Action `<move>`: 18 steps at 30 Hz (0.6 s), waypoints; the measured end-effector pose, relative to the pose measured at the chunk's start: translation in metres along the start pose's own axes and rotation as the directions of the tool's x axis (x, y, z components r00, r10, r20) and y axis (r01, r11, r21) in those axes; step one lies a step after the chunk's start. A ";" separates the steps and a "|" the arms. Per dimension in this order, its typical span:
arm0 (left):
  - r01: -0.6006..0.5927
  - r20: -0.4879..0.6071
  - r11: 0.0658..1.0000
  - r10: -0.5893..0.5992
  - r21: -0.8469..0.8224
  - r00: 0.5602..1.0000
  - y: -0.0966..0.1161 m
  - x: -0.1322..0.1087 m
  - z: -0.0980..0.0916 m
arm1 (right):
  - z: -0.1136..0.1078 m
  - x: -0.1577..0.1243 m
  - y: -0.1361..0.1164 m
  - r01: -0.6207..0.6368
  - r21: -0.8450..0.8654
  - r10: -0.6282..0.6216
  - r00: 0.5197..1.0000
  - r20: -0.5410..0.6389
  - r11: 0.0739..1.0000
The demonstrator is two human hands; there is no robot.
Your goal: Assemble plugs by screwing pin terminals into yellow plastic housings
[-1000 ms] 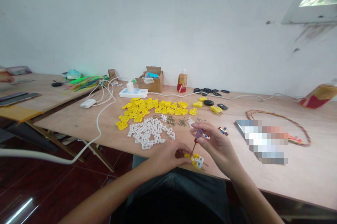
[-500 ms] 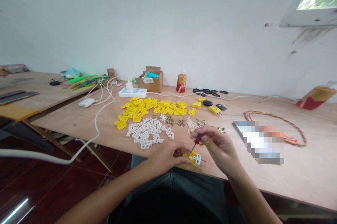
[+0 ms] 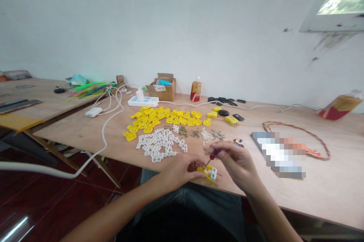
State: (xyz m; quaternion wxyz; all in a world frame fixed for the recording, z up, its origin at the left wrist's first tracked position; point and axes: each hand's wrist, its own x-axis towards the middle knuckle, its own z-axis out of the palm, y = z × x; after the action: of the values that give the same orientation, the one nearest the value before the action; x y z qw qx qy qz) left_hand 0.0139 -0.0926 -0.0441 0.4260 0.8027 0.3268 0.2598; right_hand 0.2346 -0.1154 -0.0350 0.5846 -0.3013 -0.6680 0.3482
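Observation:
My right hand (image 3: 234,164) pinches a small screwdriver (image 3: 212,157) with a dark red handle, and its thin shaft points down to a yellow plug body with a white insert (image 3: 209,173). My left hand (image 3: 179,172) holds that plug from the left, close to the front edge of the plywood table (image 3: 335,185). Its fingers hide part of the plug. Behind my hands lie a heap of yellow plastic pieces (image 3: 162,118), a heap of white plastic pieces (image 3: 157,145), and small brass screws (image 3: 183,132).
A white power strip (image 3: 143,101) and white cables (image 3: 104,139) lie to the left, with a cardboard box (image 3: 165,92) and an orange bottle (image 3: 195,89) at the back. To the right are a pixelated flat object (image 3: 278,154) and a loop of braided wire (image 3: 327,147).
My right hand has dropped closer to the plug, bringing the screwdriver down with it. The head view has shifted slightly. My left hand still holds the plug.

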 end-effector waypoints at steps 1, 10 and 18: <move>-0.001 0.005 1.000 0.001 0.016 1.000 0.001 0.000 0.000 | 0.001 0.000 0.000 -0.012 -0.004 0.012 1.000 -0.015 1.000; -0.021 0.024 1.000 0.021 0.000 0.999 0.003 0.002 -0.001 | 0.003 0.001 -0.011 0.123 -0.048 -0.123 0.992 -0.004 0.991; -0.004 0.053 0.998 0.008 -0.061 0.999 0.001 0.003 -0.003 | 0.004 -0.001 -0.002 0.063 0.040 -0.064 0.998 0.023 0.997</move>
State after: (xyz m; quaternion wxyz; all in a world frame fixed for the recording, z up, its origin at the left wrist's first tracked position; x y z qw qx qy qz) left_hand 0.0141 -0.0890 -0.0410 0.4580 0.7970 0.3049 0.2493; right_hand 0.2305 -0.1183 -0.0342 0.5930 -0.2638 -0.6774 0.3462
